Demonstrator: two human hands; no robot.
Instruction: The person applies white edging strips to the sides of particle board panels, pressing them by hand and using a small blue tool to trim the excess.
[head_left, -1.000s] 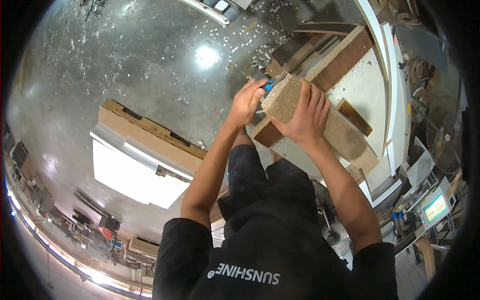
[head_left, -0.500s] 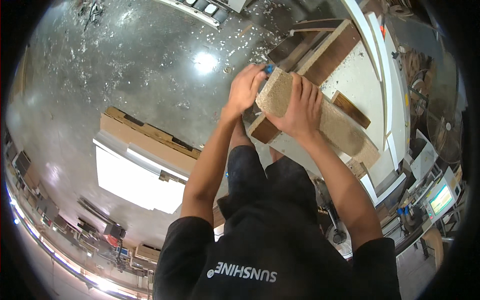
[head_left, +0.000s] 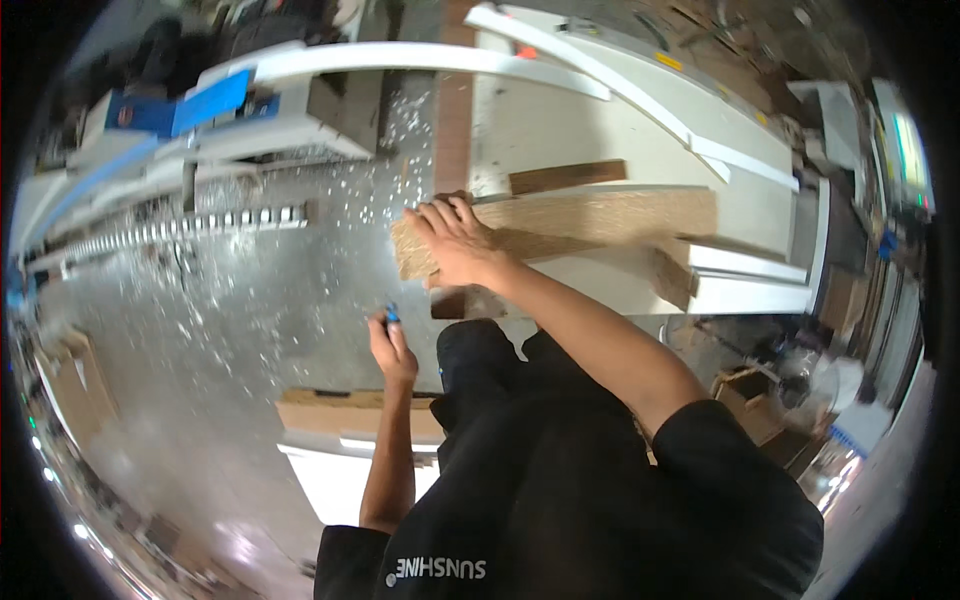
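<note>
A long chipboard plank (head_left: 600,218) lies across the white machine table (head_left: 560,120). My right hand (head_left: 455,240) presses flat on its near left end, fingers spread over the edge. My left hand (head_left: 388,345) hangs lower, off the plank and above the floor, closed around a small blue marker-like object (head_left: 392,314). A short dark wooden strip (head_left: 566,176) lies on the table just behind the plank.
A white guard rail (head_left: 420,58) arcs over the table. A roller conveyor (head_left: 190,222) and a blue-and-white machine (head_left: 180,108) stand to the left. A stack of panels (head_left: 345,420) sits on the chip-littered floor (head_left: 250,310) by my legs.
My left hand has come off the plank's end and dropped to my side with the blue object. The right hand stays on the plank. The view has swung round.
</note>
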